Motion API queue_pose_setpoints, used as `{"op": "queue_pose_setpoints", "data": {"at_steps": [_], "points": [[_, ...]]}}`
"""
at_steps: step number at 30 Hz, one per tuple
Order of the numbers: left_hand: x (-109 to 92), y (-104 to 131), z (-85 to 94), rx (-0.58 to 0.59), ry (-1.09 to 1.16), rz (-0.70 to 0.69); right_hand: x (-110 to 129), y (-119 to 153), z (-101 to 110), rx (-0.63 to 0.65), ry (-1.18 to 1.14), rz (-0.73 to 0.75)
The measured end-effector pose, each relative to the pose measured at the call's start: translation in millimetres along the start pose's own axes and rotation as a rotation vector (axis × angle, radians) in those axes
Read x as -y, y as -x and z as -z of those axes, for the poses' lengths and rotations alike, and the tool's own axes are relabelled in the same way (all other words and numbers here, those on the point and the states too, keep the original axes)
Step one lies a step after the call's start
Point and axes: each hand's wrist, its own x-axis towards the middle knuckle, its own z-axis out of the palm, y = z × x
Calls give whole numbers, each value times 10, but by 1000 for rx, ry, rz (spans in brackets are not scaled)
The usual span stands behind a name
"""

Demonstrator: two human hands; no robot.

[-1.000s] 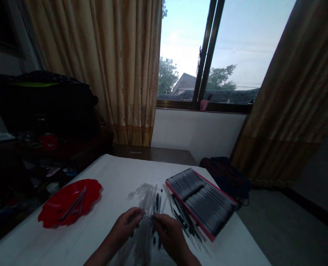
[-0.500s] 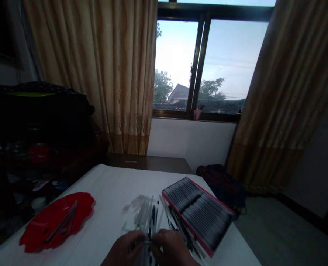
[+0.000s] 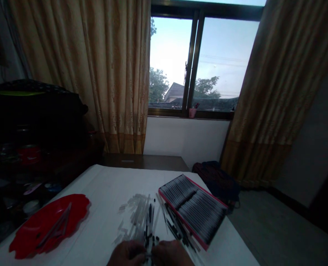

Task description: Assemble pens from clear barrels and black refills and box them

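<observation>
At the bottom edge of the view, my left hand (image 3: pixel 128 253) and my right hand (image 3: pixel 171 253) meet over the white table, fingers bent and pinched on a small item too dim to make out. Directly beyond them lie thin black pen parts (image 3: pixel 149 220). Translucent clear tubes (image 3: pixel 138 214) are spread to the left of these. Right of my hands, a red-edged tray (image 3: pixel 193 207) holds rows of dark pens, with more loose black pieces (image 3: pixel 177 227) along its near side.
A red scalloped plate (image 3: pixel 78 207) with a clear triangular piece on it sits at the table's left. Dark shelves with a black bag (image 3: pixel 36 118) stand farther left. A dark cloth bundle (image 3: pixel 216 179) lies past the table's right corner.
Both hands are slightly lower in the view, showing more black pieces beyond them. The whole scene has shifted a little to the left.
</observation>
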Motion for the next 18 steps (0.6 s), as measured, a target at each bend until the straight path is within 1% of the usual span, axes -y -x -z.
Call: {"op": "queue_pose_setpoints", "data": {"at_steps": [2,3,6,7,8,10,12,13,15,16,18], "points": [[8,-9,-34,-8,-24,9,14,27,12,50,-25,-46],[20,-18,-51,-2,-33,13,17,36,18,96,-43,-69],[71,-60,-105,47,-72,6,17,50,20,252,-107,-144],[82,-79,-121,60,-90,-5,14,56,16,291,-135,-172],[84,-101,-133,67,-108,-15,8,65,12,304,-171,-200],[61,-154,-136,72,-148,-37,-14,95,15,255,-269,-251],[17,-214,-89,44,-196,-77,-70,139,41,153,-359,-306],[1,-243,-40,12,-221,-100,-119,163,62,96,-387,-336],[16,-295,112,-93,-264,-116,-281,215,114,8,-413,-394],[56,-315,211,-150,-281,-101,-398,242,139,-44,-421,-415],[210,-333,433,-278,-308,-52,-701,299,179,-156,-437,-477]]}}
